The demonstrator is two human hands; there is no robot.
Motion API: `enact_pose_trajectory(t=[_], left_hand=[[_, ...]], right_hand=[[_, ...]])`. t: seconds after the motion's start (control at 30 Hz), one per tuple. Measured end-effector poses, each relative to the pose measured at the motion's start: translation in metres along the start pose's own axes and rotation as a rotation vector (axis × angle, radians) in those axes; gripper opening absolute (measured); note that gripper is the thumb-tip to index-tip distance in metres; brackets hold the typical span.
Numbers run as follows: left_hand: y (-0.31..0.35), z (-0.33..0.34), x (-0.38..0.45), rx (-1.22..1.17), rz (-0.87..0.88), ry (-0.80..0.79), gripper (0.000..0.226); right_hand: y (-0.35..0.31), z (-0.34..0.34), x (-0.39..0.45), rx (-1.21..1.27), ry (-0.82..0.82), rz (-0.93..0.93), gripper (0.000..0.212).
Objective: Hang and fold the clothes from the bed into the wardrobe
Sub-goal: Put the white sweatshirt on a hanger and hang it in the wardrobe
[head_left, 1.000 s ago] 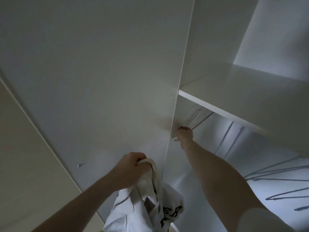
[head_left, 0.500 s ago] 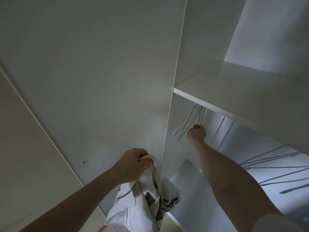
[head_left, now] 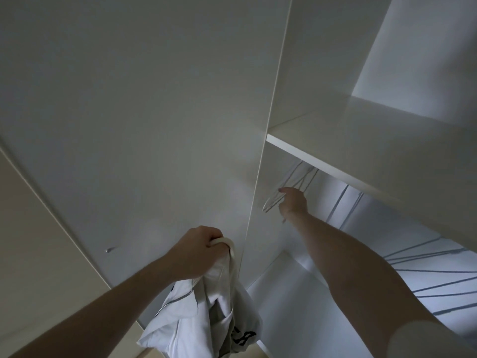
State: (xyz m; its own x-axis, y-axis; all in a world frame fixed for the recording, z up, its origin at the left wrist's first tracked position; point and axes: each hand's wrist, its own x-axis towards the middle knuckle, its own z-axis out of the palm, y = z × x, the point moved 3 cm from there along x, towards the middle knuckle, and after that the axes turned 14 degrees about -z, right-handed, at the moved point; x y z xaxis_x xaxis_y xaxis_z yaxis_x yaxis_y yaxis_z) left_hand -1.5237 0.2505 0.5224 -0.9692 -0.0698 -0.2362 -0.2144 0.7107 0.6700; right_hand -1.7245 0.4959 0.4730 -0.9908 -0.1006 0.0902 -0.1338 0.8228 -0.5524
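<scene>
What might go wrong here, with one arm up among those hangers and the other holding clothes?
The right hand is among several thin white wire hangers bunched under the white shelf; pulling one may snag the others. The left hand grips the white printed garment by one bunched edge, so it could slip.

The wardrobe was plain white throughout, its door, side panel and shelf unpatterned, greying in the shade. The garment was white too, with thin dark lines across one part and black lettering near its lower edge. The wire hangers looked pale, whitish. A small silver-grey knob marked the door. Dark streaks crossed the brighter white interior.
</scene>
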Motion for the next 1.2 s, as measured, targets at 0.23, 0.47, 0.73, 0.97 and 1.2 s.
enact_pose_trajectory(t=[0.23,0.47,0.73,0.97,1.2], left_hand=[[-0.007,0.003,0.013,-0.016,-0.023,0.048,0.026],[-0.012,0.008,0.022,-0.019,-0.030,0.078,0.023],[-0.001,0.017,0.042,-0.034,-0.042,0.063,0.023],[0.002,0.019,0.054,-0.041,-0.072,0.065,0.022],[-0.002,0.015,0.058,-0.017,-0.081,0.090,0.024]], right_hand=[[-0.007,0.020,0.027,0.367,-0.158,0.251,0.045],[0.022,0.022,0.025,0.340,0.011,0.310,0.075],[0.032,0.029,0.035,0.561,0.079,0.352,0.079],[0.029,0.046,0.056,0.534,0.004,0.379,0.066],[0.031,0.048,0.065,0.647,0.114,0.301,0.034]])
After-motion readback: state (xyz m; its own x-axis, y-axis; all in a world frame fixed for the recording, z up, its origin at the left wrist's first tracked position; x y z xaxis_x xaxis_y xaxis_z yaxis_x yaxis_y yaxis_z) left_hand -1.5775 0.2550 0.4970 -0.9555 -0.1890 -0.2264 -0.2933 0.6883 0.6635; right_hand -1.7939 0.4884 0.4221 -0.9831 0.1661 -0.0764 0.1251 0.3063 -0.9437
